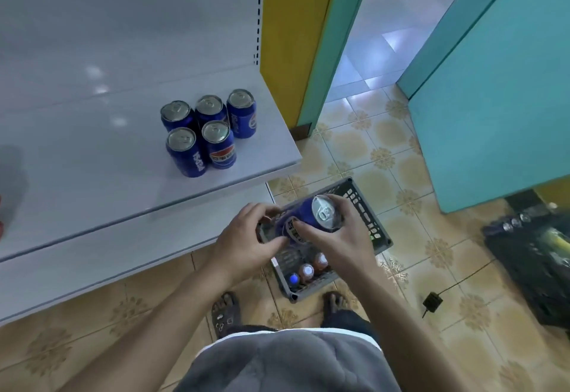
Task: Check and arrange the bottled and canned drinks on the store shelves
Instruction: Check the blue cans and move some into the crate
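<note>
**Blue can held over basket**

Both hands grip one blue can [303,222], which is tilted with its silver top up. The right hand [342,237] is at the top end and the left hand [246,243] at the base. The can sits above the grey basket [367,206] on the floor, beside the shelf [92,160]. Five matching cans [205,132] stand clustered on the shelf. Fingers cover part of the label. The bottle caps [307,270] below, apparently three, are blurred.

Both bare forearms extend from the lower frame edge toward centre. The left hand [243,239], back facing up, grips the base end of a blue can [300,217]. The right hand [344,237] curls around its top end, thumb across the side.
</note>
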A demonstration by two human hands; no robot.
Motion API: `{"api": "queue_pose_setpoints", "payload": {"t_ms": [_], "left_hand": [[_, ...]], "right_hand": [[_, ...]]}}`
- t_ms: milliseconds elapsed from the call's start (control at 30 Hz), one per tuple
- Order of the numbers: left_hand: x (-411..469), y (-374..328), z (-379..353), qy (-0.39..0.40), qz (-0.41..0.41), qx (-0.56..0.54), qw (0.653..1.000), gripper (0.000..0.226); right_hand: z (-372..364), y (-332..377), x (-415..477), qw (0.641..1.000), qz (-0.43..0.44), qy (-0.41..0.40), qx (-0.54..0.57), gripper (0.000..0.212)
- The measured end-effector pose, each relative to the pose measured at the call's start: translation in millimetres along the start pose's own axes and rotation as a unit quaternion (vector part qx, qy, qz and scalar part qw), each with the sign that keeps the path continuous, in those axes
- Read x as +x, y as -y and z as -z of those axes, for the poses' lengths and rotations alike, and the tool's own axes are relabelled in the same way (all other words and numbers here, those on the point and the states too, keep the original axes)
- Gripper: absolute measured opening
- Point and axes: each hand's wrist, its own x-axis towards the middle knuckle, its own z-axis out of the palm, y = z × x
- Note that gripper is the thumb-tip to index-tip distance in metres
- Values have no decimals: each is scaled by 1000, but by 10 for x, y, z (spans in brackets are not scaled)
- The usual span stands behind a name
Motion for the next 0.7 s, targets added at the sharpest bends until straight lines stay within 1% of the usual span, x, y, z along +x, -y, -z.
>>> {"api": "queue_pose_setpoints", "payload": {"t_ms": [33, 167, 233, 300, 400, 467, 567, 633, 700], "left_hand": [[82, -39, -167, 6, 11, 5, 1000, 43], [437, -206, -974, 24, 76, 3, 997, 34], [598, -248, -1432, 30, 122, 5, 992, 31], [735, -321, -1877, 43, 174, -2, 984, 32], [955, -354, -2473, 63, 224, -3, 973, 34], [1127, -292, -2821, 76, 244, 16, 967, 32], [1433, -46, -3288, 97, 260, 38, 960, 35], [1685, 210, -3568, 107, 271, 46, 955, 36], [1923, 530, -3809, 114, 289, 63, 948, 34]], "right_hand": [[130, -168, 79, 1000, -4, 3, -17, 70], [741, -932, 483, 997, -31, 19, -73, 65], [1043, -1300, 750, 991, -31, 35, -125, 65], [1327, -1651, 966, 983, -53, 51, -166, 61], [1628, -2121, 1294, 968, -69, 81, -225, 69], [1707, -2437, 1541, 961, -73, 98, -247, 69], [1678, -2886, 1947, 954, -80, 111, -268, 65], [1553, -3212, 2274, 950, -65, 110, -285, 62], [1349, -3544, 2608, 942, -43, 126, -307, 61]]}}
